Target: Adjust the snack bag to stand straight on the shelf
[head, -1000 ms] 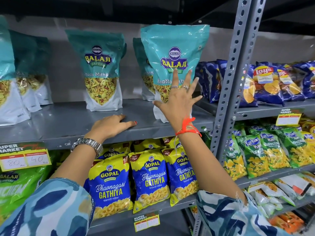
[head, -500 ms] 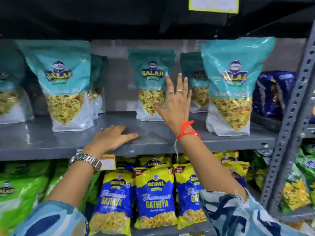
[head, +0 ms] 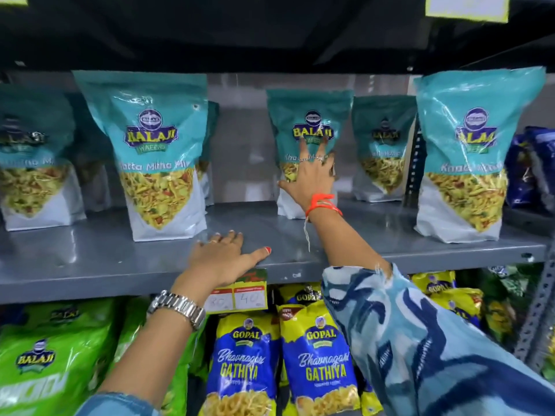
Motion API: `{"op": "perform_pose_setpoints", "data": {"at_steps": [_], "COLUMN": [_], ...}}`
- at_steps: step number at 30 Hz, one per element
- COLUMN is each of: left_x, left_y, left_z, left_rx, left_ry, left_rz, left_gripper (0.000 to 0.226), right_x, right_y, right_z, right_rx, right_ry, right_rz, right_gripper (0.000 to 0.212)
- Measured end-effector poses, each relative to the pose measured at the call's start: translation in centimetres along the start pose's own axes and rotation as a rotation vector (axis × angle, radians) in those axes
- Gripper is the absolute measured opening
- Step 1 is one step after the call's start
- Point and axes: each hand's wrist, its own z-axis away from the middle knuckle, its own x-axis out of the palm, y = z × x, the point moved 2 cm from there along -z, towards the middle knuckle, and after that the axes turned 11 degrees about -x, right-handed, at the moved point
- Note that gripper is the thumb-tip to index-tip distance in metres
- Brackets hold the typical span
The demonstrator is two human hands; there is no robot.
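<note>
My right hand (head: 309,178) reaches deep onto the grey metal shelf (head: 90,259) and lies with spread, straight fingers against the front of a teal Balaji snack pouch (head: 312,115) standing at the back. My left hand (head: 223,259) rests flat on the shelf's front edge, fingers straight, just above a price tag (head: 237,295). Another teal Balaji pouch (head: 156,154) stands left of my left hand, near the front. A further one (head: 471,154) stands at the right front, and one (head: 381,145) sits behind it.
More teal pouches (head: 33,163) stand at the far left. Below hang yellow-blue Gopal Gathiya packs (head: 318,355) and green Balaji bags (head: 45,361). Dark blue chip bags (head: 531,169) and a perforated upright (head: 537,310) are at the right. A dark shelf underside (head: 270,31) closes in overhead.
The view has shifted left along the shelf. My right hand has left the front right pouch and reached back to the middle pouch at the rear. My left hand stays on the shelf edge.
</note>
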Motion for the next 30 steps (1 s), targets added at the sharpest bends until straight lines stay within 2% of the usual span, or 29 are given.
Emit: {"op": "perform_pose_setpoints", "data": {"at_steps": [3,10,15,30], "left_x": [-0.1,-0.1,-0.2,-0.5], "left_y": [0.0,0.1,0.0,0.1], "left_z": [0.2,0.4,0.6,1.1], "left_rx": [0.002,0.011,0.004,-0.015], "left_ry": [0.004,-0.009,-0.012,-0.033], "left_rz": [0.007,-0.001,0.002,0.028], "left_gripper": [0.089,0.090,0.090,0.088], "right_x": [0.7,1.5,1.3,-3.2], "right_y": [0.2,0.9,0.8,-0.2], "right_z": [0.1,0.2,0.4,4.1], "right_rx": [0.034,-0.026,-0.031,-0.015], "right_ry": [0.020,0.011,-0.005,-0.011], "right_rz": [0.026,0.098,0.105,0.067], "right_gripper": [0.097,0.095,0.101,0.106]}}
